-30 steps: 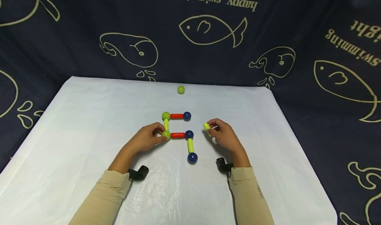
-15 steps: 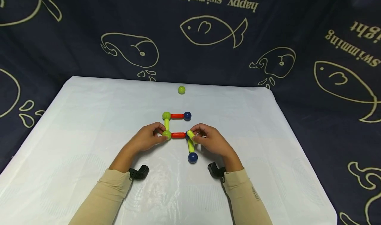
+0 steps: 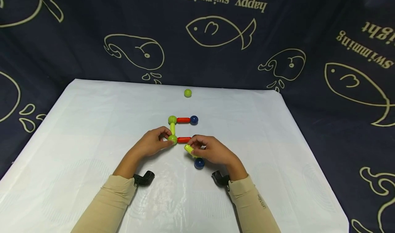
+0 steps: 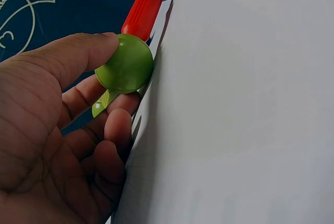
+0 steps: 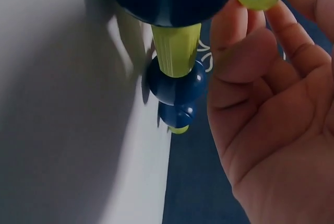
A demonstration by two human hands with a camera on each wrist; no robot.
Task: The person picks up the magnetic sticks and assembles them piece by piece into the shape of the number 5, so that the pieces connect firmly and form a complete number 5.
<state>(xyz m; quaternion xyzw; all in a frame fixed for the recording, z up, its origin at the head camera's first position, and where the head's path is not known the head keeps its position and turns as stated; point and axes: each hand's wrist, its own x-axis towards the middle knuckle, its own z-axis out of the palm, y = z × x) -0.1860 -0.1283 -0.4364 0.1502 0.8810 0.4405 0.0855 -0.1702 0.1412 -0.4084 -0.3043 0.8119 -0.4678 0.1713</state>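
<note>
My left hand (image 3: 153, 142) pinches a green ball (image 4: 126, 65) at the lower left corner of a magnetic ball-and-stick shape on the table. From that ball a yellow-green stick (image 3: 172, 129) leads up to another green ball (image 3: 172, 119), then a red stick (image 3: 183, 120) and a blue ball (image 3: 194, 120). Another red stick (image 3: 184, 140) runs right to a blue ball that my right hand (image 3: 213, 151) mostly covers. This hand pinches a loose yellow-green stick (image 3: 189, 149), held tilted above the table. Below it, a blue ball (image 3: 199, 163) ends a yellow-green stick (image 5: 177, 49).
A single green ball (image 3: 188, 93) lies near the far edge of the white-covered table (image 3: 123, 102). Behind the table hangs a dark blue cloth (image 3: 216, 65) with fish and whale drawings.
My right hand has moved left and slightly toward me with the yellow-green stick, from right of the shape to over its lower right part. The left hand has stayed on the green ball.
</note>
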